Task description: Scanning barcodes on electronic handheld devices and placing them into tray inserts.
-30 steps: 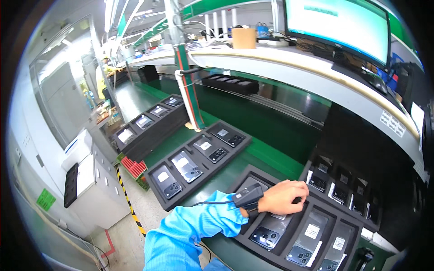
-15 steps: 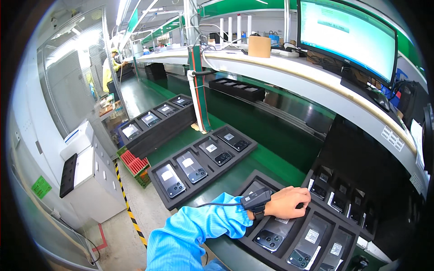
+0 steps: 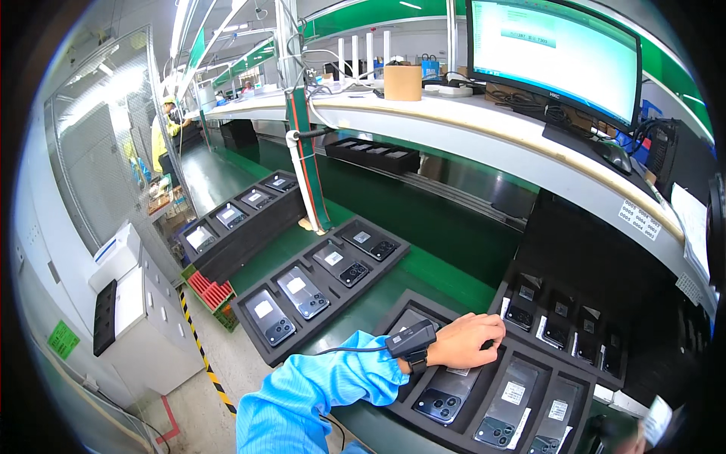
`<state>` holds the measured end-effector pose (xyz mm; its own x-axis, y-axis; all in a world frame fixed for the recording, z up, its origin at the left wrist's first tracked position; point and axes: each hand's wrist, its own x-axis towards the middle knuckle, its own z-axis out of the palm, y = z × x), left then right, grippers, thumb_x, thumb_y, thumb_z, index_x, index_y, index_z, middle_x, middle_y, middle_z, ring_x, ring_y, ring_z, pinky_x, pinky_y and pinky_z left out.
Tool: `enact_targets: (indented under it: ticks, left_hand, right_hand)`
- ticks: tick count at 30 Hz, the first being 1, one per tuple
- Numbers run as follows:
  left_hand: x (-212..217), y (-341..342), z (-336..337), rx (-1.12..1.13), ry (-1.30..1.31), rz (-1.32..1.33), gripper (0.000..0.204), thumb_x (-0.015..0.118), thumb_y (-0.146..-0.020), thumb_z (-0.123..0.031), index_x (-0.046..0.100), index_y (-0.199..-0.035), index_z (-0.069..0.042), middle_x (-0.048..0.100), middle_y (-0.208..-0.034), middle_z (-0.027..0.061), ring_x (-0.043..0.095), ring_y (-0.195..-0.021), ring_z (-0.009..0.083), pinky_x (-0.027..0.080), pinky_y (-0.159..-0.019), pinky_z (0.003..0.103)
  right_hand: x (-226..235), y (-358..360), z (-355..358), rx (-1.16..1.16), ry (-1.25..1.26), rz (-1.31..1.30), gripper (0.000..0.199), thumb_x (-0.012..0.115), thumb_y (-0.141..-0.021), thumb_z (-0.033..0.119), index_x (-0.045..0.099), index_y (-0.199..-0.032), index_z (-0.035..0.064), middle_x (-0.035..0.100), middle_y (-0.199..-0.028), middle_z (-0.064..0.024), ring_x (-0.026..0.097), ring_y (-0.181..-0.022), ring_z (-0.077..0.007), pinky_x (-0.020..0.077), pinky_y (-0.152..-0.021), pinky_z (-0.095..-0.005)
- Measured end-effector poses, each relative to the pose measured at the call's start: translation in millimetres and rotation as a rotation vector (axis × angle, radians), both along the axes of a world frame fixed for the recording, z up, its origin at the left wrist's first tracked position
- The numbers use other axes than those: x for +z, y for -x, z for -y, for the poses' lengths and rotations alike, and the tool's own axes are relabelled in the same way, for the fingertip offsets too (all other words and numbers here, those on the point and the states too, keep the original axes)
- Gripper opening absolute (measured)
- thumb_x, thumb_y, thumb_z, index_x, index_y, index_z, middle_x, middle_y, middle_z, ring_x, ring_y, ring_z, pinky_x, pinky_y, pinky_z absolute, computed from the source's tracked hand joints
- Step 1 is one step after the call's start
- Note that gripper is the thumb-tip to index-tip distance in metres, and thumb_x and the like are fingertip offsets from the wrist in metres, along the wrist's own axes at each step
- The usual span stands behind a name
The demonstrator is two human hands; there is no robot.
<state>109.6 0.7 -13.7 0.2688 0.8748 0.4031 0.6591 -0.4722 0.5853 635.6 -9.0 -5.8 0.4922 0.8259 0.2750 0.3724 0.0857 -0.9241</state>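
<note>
My left hand (image 3: 467,340), in a blue sleeve with a black device strapped at the wrist, rests over the near foam tray (image 3: 491,372). Its fingers are bent together at the tray's far rim, and whatever they grip is hidden. Beneath and beside the hand, smartphones lie in the tray's slots, among them a dark phone (image 3: 442,403) and a labelled phone (image 3: 505,408). At the lower right edge my right hand (image 3: 641,441) shows only in part, smeared by motion. It holds up a pale flat piece (image 3: 657,418) whose kind I cannot make out.
Another tray of phones (image 3: 563,325) lies beyond the hand at right. A middle tray (image 3: 321,291) and a farther tray stack (image 3: 249,231) stand left on the green bench (image 3: 408,276). A monitor (image 3: 556,57) sits on the shelf above. A person (image 3: 162,136) works far left.
The view has shifted slightly, so the scene sits further left. My right hand has come in at the lower right with the pale piece. My left hand stays over the near tray.
</note>
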Motion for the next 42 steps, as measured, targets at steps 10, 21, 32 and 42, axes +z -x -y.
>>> enact_targets:
  ticks: [10, 21, 32, 42]
  left_hand:
    - [-1.2, 7.8, -4.7, -0.054, -0.007, 0.198, 0.016, 0.055, -0.087, -0.012, 0.058, -0.098, -0.001, 0.062, -0.097, 0.0163, 0.061, -0.093, 0.0379, 0.049, -0.083, 0.046]
    - [6.2, 2.6, 2.8, 0.009, 0.060, 0.069, 0.040, 0.061, -0.087, -0.015, 0.057, -0.124, -0.001, 0.063, -0.119, 0.0181, 0.061, -0.114, 0.0352, 0.048, -0.100, 0.043]
    - [-0.7, -0.6, 3.9, 0.052, -0.009, -0.271, 0.049, 0.063, -0.095, -0.033, 0.056, -0.133, -0.004, 0.062, -0.119, 0.0140, 0.059, -0.113, 0.0336, 0.043, -0.101, 0.044]
    - [30.5, 81.6, 45.4, 0.221, -0.129, 0.060, 0.032, 0.050, -0.104, -0.026, 0.068, -0.108, 0.000, 0.070, -0.109, 0.0172, 0.064, -0.106, 0.0363, 0.049, -0.095, 0.044]
  right_hand:
    - [73.6, 260.6, 10.0, 1.351, 0.790, 0.143, 0.025, 0.068, -0.098, 0.022, 0.069, -0.091, -0.0011, 0.065, -0.066, -0.0025, 0.056, -0.050, -0.0086, 0.0393, -0.044, -0.0230]
    - [47.2, 295.3, 0.8, 1.501, 0.876, 0.493, 0.050, 0.061, -0.102, 0.048, 0.075, -0.089, 0.0027, 0.063, -0.062, -0.0024, 0.055, -0.052, -0.0124, 0.0455, -0.050, -0.0299]
    - [-60.4, 22.7, -2.8, -0.086, 0.275, 0.599, 0.069, 0.075, -0.086, 0.014, 0.047, -0.145, -0.0085, 0.060, -0.131, -0.0211, 0.057, -0.119, -0.0323, 0.0427, -0.106, -0.0442]
    - [33.4, 90.8, -12.3, 0.666, 0.542, -1.070, 0.047, 0.060, -0.097, 0.027, 0.059, -0.138, 0.0020, 0.048, -0.073, 0.0025, 0.048, -0.057, -0.0070, 0.0412, -0.047, -0.0217]
